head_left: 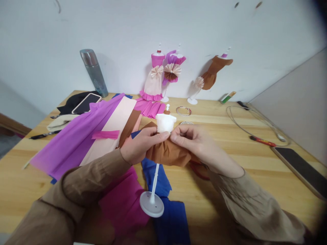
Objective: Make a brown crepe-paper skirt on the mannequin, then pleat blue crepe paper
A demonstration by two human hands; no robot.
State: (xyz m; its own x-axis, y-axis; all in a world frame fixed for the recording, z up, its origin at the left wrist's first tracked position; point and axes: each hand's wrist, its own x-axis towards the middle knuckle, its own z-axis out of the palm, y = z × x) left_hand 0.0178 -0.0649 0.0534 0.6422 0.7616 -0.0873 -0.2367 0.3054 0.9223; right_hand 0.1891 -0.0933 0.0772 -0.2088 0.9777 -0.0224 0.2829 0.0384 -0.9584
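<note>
A miniature dress form stands tilted between my hands, its white round base (152,208) held clear above the blue paper. Its upper part wears a white bodice (166,123), with a brown band at the neck. Gathered brown crepe paper (167,154) hangs round its waist like a skirt. My left hand (143,141) is closed round the waist from the left, thumb pressed on the front over the paper's upper edge. From the right, my right hand (194,139) pinches the same edge between thumb and forefinger. The fingers behind the form are hidden.
Purple (84,136), pink, cream and blue (171,217) crepe paper lies left and below. Three dressed forms, one in a brown dress (216,71), stand by the wall. A bottle (94,73), tape rings (184,110), a cable (233,122) and a phone (301,166) are around.
</note>
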